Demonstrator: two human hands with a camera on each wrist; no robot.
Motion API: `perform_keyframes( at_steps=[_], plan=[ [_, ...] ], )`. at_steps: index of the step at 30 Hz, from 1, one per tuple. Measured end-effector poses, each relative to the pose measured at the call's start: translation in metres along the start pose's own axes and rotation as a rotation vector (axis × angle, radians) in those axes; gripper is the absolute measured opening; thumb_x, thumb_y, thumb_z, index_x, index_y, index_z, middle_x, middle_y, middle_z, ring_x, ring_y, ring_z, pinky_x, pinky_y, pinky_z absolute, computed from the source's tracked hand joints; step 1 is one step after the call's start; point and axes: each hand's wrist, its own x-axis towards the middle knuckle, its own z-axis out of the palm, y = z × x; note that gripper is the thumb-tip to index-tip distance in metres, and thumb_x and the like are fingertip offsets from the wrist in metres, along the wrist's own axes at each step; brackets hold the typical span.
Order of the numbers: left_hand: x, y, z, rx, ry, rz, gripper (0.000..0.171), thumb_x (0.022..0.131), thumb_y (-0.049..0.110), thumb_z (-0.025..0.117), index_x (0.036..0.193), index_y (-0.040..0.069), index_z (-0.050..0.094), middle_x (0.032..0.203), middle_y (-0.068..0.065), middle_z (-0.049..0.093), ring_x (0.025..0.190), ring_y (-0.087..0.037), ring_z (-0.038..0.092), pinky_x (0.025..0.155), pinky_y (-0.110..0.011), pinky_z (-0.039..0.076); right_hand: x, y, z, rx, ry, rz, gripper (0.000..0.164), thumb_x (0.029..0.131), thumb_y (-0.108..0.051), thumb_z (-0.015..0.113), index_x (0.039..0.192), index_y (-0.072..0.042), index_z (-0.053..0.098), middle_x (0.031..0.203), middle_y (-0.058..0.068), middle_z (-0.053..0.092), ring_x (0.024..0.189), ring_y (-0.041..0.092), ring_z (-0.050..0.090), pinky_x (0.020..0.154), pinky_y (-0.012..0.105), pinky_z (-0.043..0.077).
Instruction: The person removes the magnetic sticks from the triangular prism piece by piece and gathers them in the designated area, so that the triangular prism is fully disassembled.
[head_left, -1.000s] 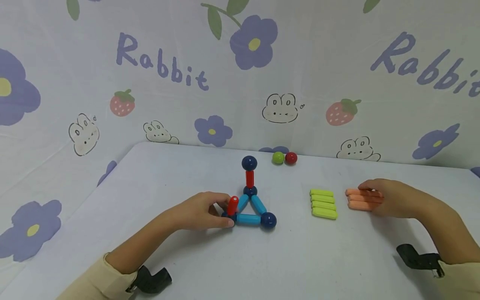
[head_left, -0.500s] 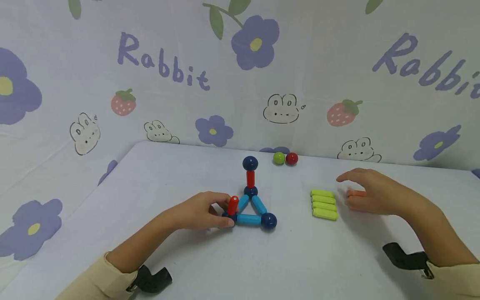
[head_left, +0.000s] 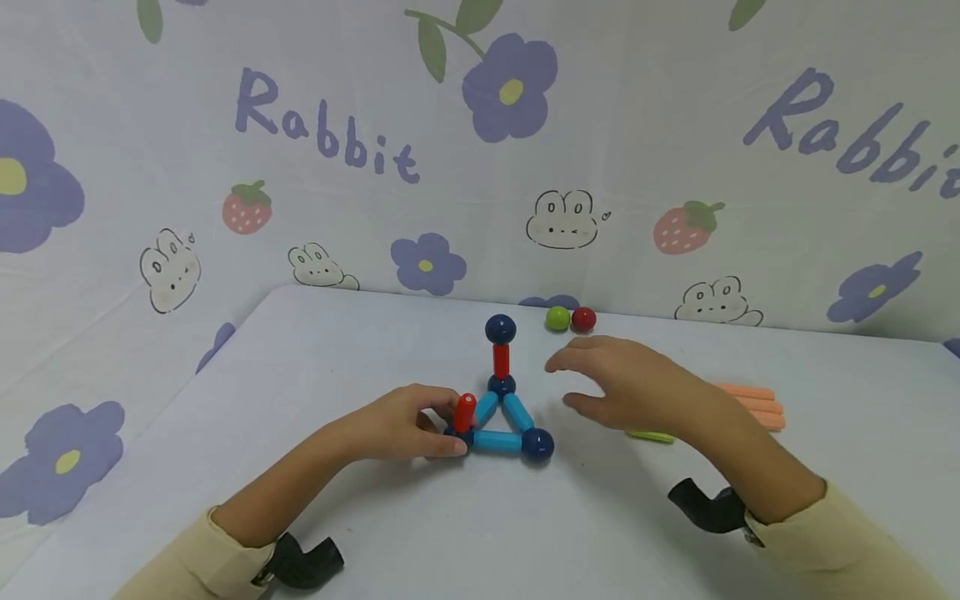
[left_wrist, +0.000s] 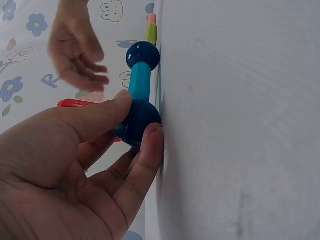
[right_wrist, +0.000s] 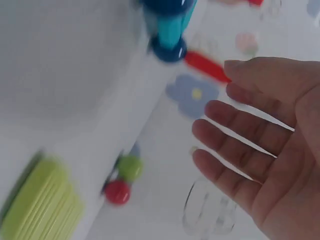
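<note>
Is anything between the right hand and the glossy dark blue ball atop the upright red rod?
Nothing visible: the head view shows only white table between the right hand and that dark blue ball. The green ball and red ball sit farther back, off that line.

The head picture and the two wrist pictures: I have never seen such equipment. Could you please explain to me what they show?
There is no robot here: a person's bare left hand and right hand do the work. The head picture comes from a camera worn on the head; each wrist picture, from a camera worn on that wrist. The left hand pinches a dark blue ball, one corner of a triangle joined by light blue rods. Red rods stand on two corners, one topped by another ball. The right hand is open and holds nothing. On the white tabletop lie lime-green rods, orange rods, a green ball and a red ball.
</note>
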Motion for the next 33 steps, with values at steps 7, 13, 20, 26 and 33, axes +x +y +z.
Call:
perform_keyframes(
  at_steps=[7,13,20,26,33],
  plan=[
    [0.001,-0.003,0.0,-0.039,-0.023,0.05,0.028,0.091,0.019,0.075,0.116,0.014,0.066,0.108,-0.002,0.065,0.086,-0.019,0.066,0.077,-0.031,0.056,0.024,-0.053,0.013,0.011,0.039,-0.226,0.045,0.089,-0.02,0.077,0.131,-0.013,0.063,0.121,0.002,0.067,0.108,0.019,0.063,0.088,0.036,0.055],
    [0.001,-0.003,-0.001,-0.062,-0.033,0.074,0.028,0.091,0.016,0.075,0.117,0.015,0.067,0.105,0.0,0.065,0.08,-0.019,0.066,0.073,-0.032,0.056,0.034,-0.07,0.032,-0.032,0.064,-0.319,0.024,0.086,-0.011,0.08,0.107,-0.014,0.069,0.096,-0.002,0.065,0.087,0.013,0.061,0.078,0.026,0.054],
    [0.0,-0.003,-0.002,-0.079,-0.042,0.075,0.024,0.091,0.016,0.075,0.113,0.013,0.067,0.106,-0.001,0.066,0.08,-0.019,0.067,0.073,-0.032,0.057,0.04,-0.071,0.05,-0.028,0.075,-0.325,0.015,0.084,-0.008,0.08,0.091,-0.012,0.067,0.079,-0.003,0.059,0.072,0.011,0.054,0.065,0.019,0.048],
    [-0.001,-0.004,-0.002,-0.076,-0.043,0.089,0.022,0.091,0.014,0.074,0.112,0.013,0.067,0.105,-0.001,0.066,0.079,-0.019,0.066,0.071,-0.032,0.056,0.042,-0.072,0.051,0.021,0.029,-0.301,0.012,0.086,-0.009,0.079,0.091,-0.012,0.068,0.081,-0.004,0.063,0.074,0.01,0.055,0.069,0.02,0.049],
    [0.0,-0.005,-0.001,-0.084,-0.052,0.102,0.022,0.091,0.01,0.072,0.113,0.012,0.067,0.106,-0.002,0.067,0.081,-0.019,0.066,0.072,-0.032,0.057,0.034,-0.067,0.048,0.2,0.026,-0.275,0.02,0.086,-0.007,0.079,0.103,-0.015,0.072,0.096,-0.006,0.069,0.089,0.01,0.06,0.084,0.025,0.052]
  ],
)
